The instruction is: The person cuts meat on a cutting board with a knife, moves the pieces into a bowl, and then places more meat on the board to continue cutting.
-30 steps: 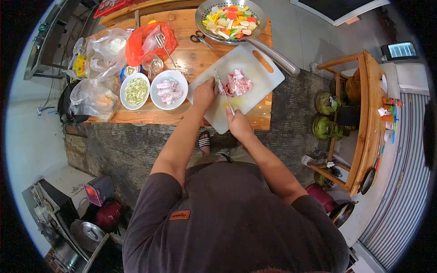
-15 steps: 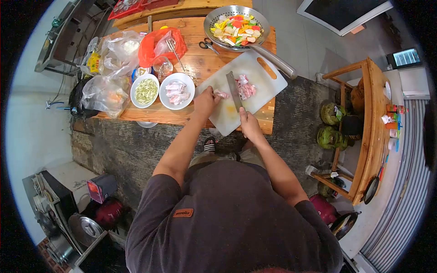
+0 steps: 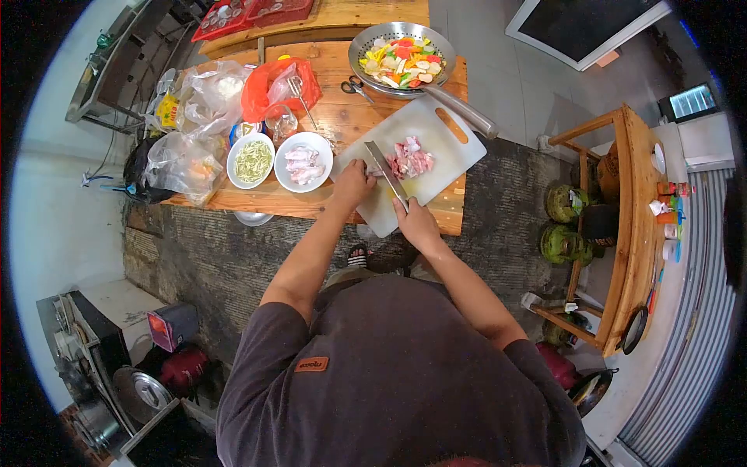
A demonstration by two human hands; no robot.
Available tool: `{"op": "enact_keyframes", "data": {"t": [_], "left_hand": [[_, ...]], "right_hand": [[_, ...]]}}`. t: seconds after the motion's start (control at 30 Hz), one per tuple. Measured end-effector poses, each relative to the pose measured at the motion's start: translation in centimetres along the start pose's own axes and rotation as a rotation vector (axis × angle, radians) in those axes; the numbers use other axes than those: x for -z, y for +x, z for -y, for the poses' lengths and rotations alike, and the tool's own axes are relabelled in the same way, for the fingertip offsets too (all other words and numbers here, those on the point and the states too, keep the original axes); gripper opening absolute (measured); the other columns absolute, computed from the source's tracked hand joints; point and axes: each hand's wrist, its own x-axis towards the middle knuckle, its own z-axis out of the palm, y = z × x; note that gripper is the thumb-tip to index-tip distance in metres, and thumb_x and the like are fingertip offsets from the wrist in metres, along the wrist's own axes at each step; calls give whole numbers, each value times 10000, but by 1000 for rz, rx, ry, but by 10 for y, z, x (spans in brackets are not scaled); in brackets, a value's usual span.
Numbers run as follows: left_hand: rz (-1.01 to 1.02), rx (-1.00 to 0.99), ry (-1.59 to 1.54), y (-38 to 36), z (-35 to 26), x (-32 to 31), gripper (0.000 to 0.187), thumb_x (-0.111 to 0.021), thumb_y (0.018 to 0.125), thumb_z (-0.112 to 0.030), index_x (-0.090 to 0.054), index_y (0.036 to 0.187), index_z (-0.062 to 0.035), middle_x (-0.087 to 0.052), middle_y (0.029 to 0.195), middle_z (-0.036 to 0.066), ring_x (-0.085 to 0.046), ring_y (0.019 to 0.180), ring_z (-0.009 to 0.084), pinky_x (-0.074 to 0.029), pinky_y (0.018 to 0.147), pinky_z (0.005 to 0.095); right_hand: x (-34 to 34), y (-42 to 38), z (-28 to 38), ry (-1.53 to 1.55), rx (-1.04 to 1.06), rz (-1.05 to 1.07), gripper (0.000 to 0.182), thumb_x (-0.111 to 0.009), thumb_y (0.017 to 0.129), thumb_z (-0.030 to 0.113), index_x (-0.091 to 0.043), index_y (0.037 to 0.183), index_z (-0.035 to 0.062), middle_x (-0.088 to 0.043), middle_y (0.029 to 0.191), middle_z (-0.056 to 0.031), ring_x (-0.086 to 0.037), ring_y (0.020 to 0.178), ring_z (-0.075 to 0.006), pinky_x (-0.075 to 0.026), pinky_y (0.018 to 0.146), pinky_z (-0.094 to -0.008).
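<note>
My right hand (image 3: 417,221) grips the handle of a broad-bladed knife (image 3: 387,170), whose blade points away from me over a white cutting board (image 3: 440,173). My left hand (image 3: 355,182) is closed at the board's left side, its fingertips on a piece of raw pink meat (image 3: 374,168) beside the blade; the fingers partly hide it. To the right of the knife lies a small heap of cut meat (image 3: 412,158). A white bowl (image 3: 324,179) of pale raw meat pieces stands left of the board.
Another bowl (image 3: 236,182) holds pale green shreds. A perforated steel pan (image 3: 354,51) of cut vegetables stands at the back, its handle (image 3: 471,117) reaching past the board. Scissors (image 3: 356,88), an orange plastic bag (image 3: 257,97) and clear bags (image 3: 180,159) are also on the table.
The knife has shifted left, closer to my left hand, and tilted further left. My right hand moved slightly left and down with it. Less of the held meat piece shows.
</note>
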Motion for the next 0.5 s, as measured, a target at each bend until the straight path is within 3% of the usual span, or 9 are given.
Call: {"op": "enact_keyframes", "data": {"t": [0.1,0.2,0.37,0.43,0.47,0.5], "left_hand": [[-97,81,-229,2,16,-12,370,-694,876,-284,-606,1054,29,-667,1066,250,-668,950,419,-538,821,479],[-43,219,-267,-5,8,4,410,-697,882,-316,-622,1026,61,-687,962,273,-681,874,428,-543,791,473],[-219,114,-326,-18,-1,25,432,-695,882,-335,-649,998,78,-697,890,277,-690,828,418,-546,762,458],[-238,81,-315,-19,-4,25,425,-691,884,-334,-656,993,75,-697,890,275,-693,830,410,-545,758,452],[-241,75,-334,-16,-4,21,419,-694,883,-334,-656,987,70,-698,873,263,-690,815,399,-544,754,448],[-245,68,-354,-13,-7,19,413,-696,883,-334,-656,981,65,-699,857,250,-687,800,388,-543,751,445]], "right_hand": [[3,3,-3,11,6,-20,670,-398,1042,583,-594,1118,-53,-685,922,-334,-661,937,-527,-512,855,-587],[9,5,-5,45,-7,-16,656,-408,1043,576,-593,1098,-51,-674,922,-344,-651,947,-534,-504,855,-585],[9,12,-15,115,-14,3,649,-426,1043,570,-600,1057,-54,-662,937,-365,-635,973,-541,-495,850,-578],[-3,24,-32,208,106,-149,666,-428,1041,589,-601,1019,-54,-668,833,-307,-681,800,-467,-528,730,-518],[-5,28,-40,210,107,-147,666,-428,1041,589,-601,1019,-54,-668,833,-307,-681,800,-467,-528,730,-518],[-1,29,-42,262,88,-96,652,-430,1044,590,-592,989,-39,-637,754,-238,-650,667,-385,-510,632,-467]]}}
